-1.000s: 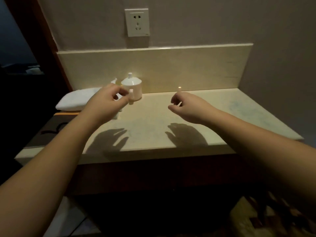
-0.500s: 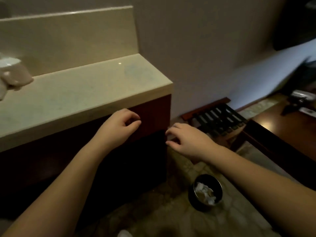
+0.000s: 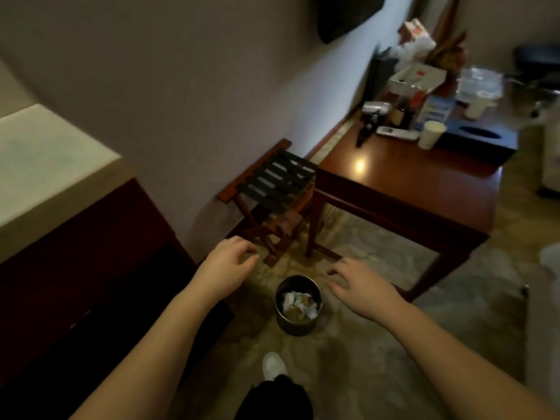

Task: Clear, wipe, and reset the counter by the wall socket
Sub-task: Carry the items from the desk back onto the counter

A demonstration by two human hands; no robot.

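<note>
Two hands hover over the floor, head view. The left hand (image 3: 225,262) has its fingers loosely curled with nothing visible in them; the right hand (image 3: 359,286) is spread, fingers relaxed, also empty. Between and just below them sits the bin (image 3: 298,304), scraps of paper inside. If rubbish is going in, the drop should be made right above the rim, low, so nothing lands on the carpet. The worktop (image 3: 45,171) lies well off to the left, behind the left arm, its visible corner bare.
</note>
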